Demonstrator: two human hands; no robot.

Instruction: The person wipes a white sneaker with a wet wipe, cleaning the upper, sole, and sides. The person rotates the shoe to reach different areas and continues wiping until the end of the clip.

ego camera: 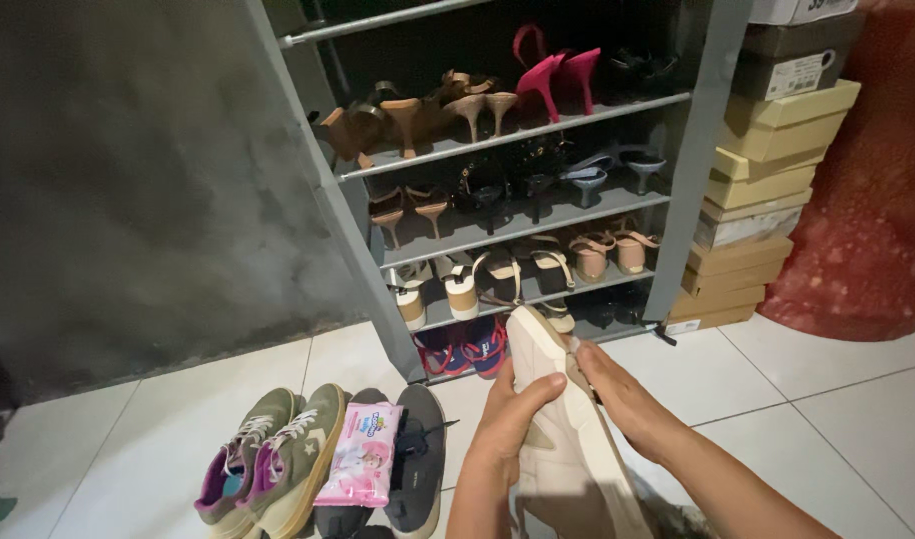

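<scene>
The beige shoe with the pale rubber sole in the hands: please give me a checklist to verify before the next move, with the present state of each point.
1. Left hand grips the beige shoe with the pale rubber sole around its middle: ok.
2. Right hand touches the sole near the toe: ok.
3. Sole turned up and fully in view: ok.
4. Whether the right hand fingertips hold a wipe: cannot tell.
5. Pink pack of wet wipes lies within reach on the dark grey shoes: ok.
6. Free place on the grey metal shoe rack: cannot tell.
</scene>
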